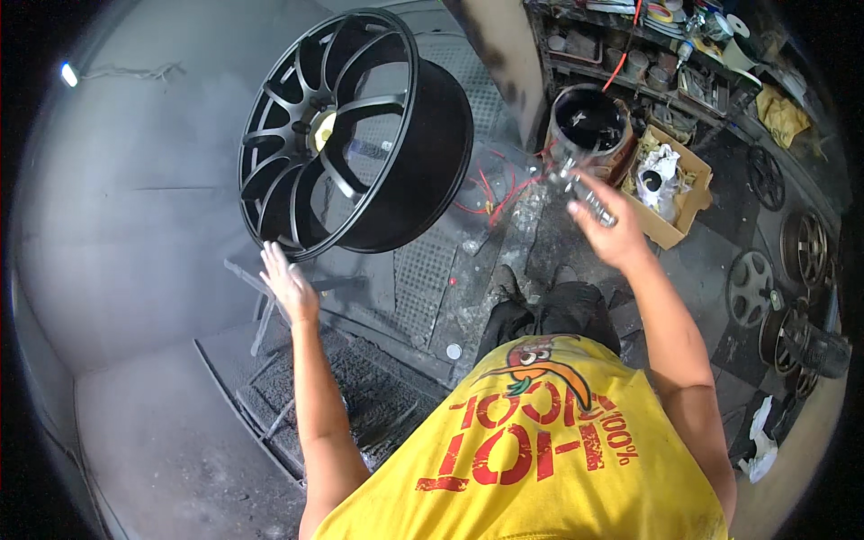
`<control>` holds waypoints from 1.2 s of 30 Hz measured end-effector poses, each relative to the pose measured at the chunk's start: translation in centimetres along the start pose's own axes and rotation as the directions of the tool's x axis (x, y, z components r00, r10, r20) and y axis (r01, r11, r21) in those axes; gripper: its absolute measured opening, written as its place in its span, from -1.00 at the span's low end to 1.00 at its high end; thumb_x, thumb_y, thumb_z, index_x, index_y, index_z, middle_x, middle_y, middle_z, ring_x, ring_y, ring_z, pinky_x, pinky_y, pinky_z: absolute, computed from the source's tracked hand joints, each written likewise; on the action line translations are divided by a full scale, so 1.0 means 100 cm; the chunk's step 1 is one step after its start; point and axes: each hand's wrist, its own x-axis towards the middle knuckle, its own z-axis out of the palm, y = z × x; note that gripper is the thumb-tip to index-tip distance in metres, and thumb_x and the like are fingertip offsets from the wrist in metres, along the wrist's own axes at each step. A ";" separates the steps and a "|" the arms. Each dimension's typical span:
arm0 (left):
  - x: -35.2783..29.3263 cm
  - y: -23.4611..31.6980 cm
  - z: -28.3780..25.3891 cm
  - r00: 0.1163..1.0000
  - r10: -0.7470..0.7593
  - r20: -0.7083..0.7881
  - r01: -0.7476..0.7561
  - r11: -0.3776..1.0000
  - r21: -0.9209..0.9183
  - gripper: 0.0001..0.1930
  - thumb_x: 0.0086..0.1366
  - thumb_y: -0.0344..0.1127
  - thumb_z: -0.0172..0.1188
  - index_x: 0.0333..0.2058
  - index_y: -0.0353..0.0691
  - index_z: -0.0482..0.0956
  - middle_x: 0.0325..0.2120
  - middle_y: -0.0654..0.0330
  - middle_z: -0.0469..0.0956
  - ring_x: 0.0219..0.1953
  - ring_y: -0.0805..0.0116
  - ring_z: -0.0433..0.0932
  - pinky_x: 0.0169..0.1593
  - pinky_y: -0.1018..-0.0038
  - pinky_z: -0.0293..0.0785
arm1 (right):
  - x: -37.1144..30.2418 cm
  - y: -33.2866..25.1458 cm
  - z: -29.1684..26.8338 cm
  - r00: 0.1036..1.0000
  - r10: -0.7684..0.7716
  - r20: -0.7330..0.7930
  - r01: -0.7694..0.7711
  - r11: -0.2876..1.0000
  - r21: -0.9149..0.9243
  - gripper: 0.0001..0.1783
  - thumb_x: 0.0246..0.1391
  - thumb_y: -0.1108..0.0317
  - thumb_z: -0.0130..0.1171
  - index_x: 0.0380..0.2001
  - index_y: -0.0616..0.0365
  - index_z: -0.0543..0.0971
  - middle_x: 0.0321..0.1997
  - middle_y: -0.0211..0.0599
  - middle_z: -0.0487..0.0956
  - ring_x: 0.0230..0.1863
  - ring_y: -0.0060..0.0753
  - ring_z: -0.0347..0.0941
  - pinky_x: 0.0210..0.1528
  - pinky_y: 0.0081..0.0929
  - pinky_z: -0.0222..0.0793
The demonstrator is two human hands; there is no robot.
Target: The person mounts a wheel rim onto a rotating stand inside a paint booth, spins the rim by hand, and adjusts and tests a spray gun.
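From afar I see 1 dark wheel (409,171), far left; the left hand (290,286), straight-fingered and empty, is beside it, perhaps for steadying; the right hand (614,232) curls round a metal tool (606,216).

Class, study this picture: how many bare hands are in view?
2. The left hand is spread beside the lower edge of the large black wheel; the right hand, farther right, grips a blurred metallic tool.
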 end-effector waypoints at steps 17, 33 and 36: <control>-0.008 0.151 -0.005 0.982 0.168 0.084 -0.153 0.974 -0.166 -0.28 0.30 -0.21 -0.01 0.37 -0.40 0.06 0.42 -0.12 0.02 0.47 -0.09 -0.08 0.44 -0.09 -0.26 | -0.064 -0.002 0.040 0.911 0.137 0.389 -0.202 0.971 0.130 -0.50 0.13 0.30 0.26 0.15 0.10 0.51 -0.01 -0.06 0.64 0.04 -0.16 0.60 0.09 -0.36 0.43; -0.017 0.049 0.013 0.958 0.283 -0.039 -0.285 0.938 -0.196 -0.39 0.28 -0.29 -0.02 0.29 -0.38 0.25 0.35 -0.13 0.19 0.42 -0.11 0.09 0.43 -0.06 -0.16 | -0.030 0.008 -0.008 0.946 0.197 0.259 -0.233 0.965 0.119 -0.48 0.16 0.33 0.24 0.20 0.12 0.48 0.08 -0.15 0.62 0.09 -0.45 0.52 0.17 -0.45 0.35; -0.017 0.037 0.010 0.964 0.265 0.000 -0.262 0.954 -0.145 -0.38 0.24 -0.36 0.01 0.30 -0.33 0.25 0.36 -0.10 0.18 0.43 -0.08 0.08 0.44 -0.05 -0.17 | -0.051 0.008 0.002 0.883 0.107 0.456 -0.212 0.959 0.185 -0.47 0.13 0.31 0.27 0.20 0.04 0.49 -0.04 -0.21 0.66 -0.06 -0.48 0.58 0.04 -0.46 0.42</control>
